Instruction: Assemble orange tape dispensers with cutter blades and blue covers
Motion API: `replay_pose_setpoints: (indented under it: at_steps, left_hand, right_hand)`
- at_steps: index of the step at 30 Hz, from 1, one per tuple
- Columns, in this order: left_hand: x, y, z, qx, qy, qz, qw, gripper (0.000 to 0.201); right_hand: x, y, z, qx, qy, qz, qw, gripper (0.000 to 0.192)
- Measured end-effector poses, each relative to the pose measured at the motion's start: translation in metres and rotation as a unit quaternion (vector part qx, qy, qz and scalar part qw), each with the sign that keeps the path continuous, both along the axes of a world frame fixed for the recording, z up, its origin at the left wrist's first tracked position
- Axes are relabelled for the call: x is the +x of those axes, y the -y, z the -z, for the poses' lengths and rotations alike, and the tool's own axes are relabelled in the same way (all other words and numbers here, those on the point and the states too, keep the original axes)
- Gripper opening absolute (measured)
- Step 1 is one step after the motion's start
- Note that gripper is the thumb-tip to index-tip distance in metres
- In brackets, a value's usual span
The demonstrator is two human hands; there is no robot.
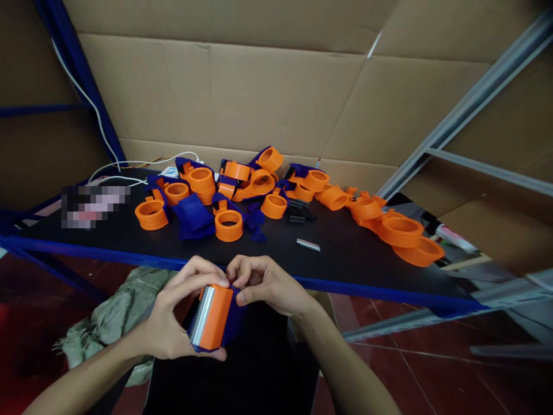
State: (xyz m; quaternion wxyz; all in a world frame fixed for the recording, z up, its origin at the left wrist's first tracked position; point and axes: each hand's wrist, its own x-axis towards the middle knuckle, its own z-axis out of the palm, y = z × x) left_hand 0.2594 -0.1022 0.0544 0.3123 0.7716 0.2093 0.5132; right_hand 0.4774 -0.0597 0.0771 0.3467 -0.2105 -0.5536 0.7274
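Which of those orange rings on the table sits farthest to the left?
The orange ring beside the blurred patch, lying flat with its opening up. Every other ring lies to its right, and it stands slightly apart from the pile.

Brown cardboard sheets (242, 86) wall in the far side behind a black table (341, 253) with a blue edge. Red floor tiles (432, 369) lie near, right; a grey metal rail (470, 101) slants at right.

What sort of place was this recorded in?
Probably a small workshop or assembly bench. A black table carries a heap of orange rings and blue plastic parts, cardboard sheets line the wall, and both hands grip an orange and blue part.
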Motion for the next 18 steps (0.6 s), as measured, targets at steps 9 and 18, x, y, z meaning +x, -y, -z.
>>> replay_pose_setpoints:
  at_steps: [9, 18]
  left_hand:
    - [0.002, 0.006, -0.002, 0.049, 0.009, -0.005, 0.999, 0.078]
    - [0.000, 0.017, -0.008, 0.126, -0.015, 0.035, 0.991, 0.082]
  right_hand:
    - [0.001, 0.010, -0.011, 0.005, 0.000, 0.008, 1.000, 0.023]
    - [0.006, 0.022, -0.021, 0.023, 0.022, 0.000, 1.000, 0.024]
